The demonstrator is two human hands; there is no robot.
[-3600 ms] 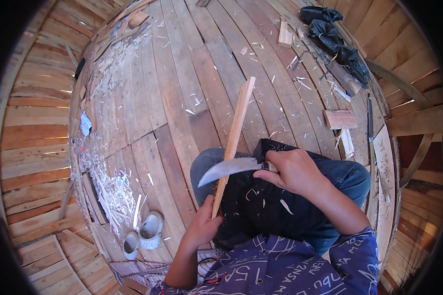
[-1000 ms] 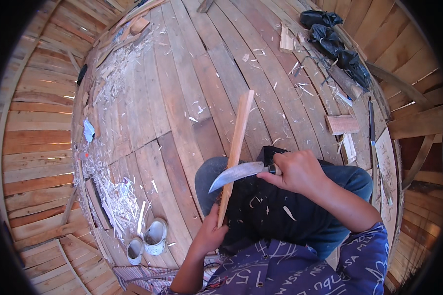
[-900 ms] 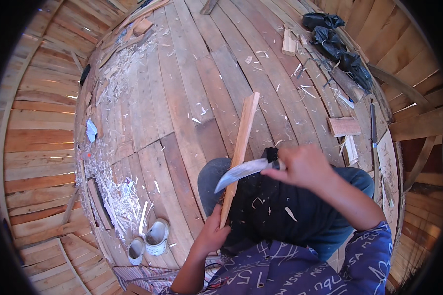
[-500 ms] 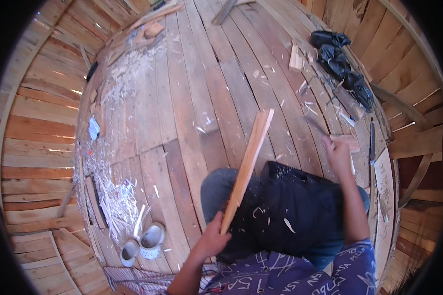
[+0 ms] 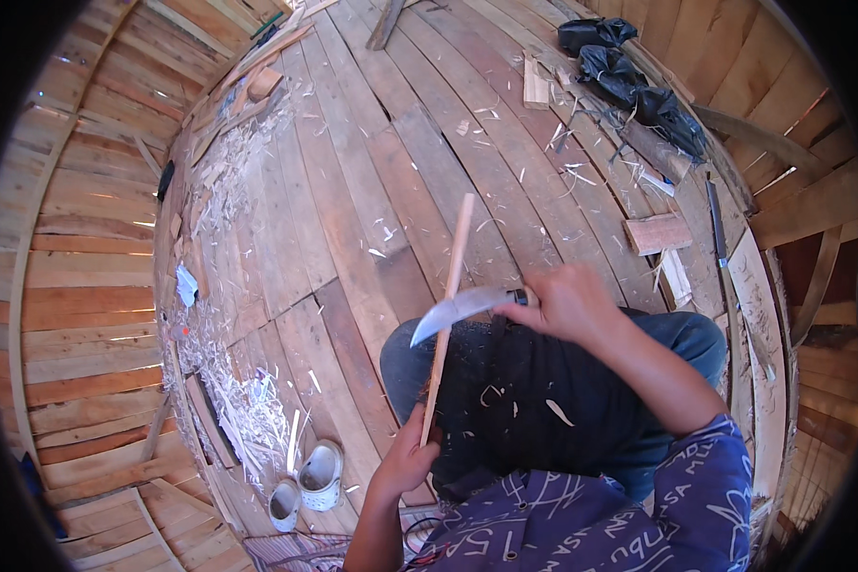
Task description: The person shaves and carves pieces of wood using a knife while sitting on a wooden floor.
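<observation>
My left hand (image 5: 408,456) is closed round the lower end of a long, narrow wooden strip (image 5: 458,243). The strip slants up and away from my lap, its thin edge turned up. In my right hand (image 5: 570,303) is a knife with a broad curved blade (image 5: 467,303), gripped by its dark handle. The blade lies across the strip about midway along it, its tip pointing left. Whether the edge bites into the wood I cannot tell. A dark cloth (image 5: 505,381) with a few shavings on it covers my lap under both hands.
Wood shavings (image 5: 257,410) heap along the left of the plank floor (image 5: 353,315). Pale clogs (image 5: 320,474) stand at the lower left. On the right lie a wood block (image 5: 658,234), a long dark-handled tool (image 5: 715,219) and black plastic bags (image 5: 629,81). Plank walls rise on both sides.
My right hand has swung left with the knife, from beside the wood block to over the strip. The strip has turned so its narrow edge shows. The whole view has shifted slightly.
</observation>
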